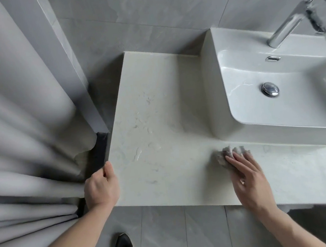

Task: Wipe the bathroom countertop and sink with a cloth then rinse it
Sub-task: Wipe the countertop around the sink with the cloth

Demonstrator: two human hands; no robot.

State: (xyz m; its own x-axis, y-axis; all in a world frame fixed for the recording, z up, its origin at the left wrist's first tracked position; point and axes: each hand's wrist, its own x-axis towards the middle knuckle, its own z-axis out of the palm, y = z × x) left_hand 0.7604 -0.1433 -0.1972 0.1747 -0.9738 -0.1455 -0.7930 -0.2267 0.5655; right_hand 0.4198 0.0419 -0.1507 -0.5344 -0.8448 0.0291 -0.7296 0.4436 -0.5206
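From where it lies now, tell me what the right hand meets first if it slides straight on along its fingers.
Likely the front wall of the white ceramic sink, just beyond the crumpled grey cloth under the right hand.

- A pale marbled countertop (156,107) filled the middle of the frame, its front edge running along the lower centre toward the right.
- A white vessel sink (216,97) sat on it at the upper right.
- A crumpled grey cloth (225,153) lay on the counter just in front of the sink, at lower right of centre, under the fingers of the right hand (250,180).
- The left hand (101,188) gripped the counter's left front corner.
- Wet streaks showed near the centre.
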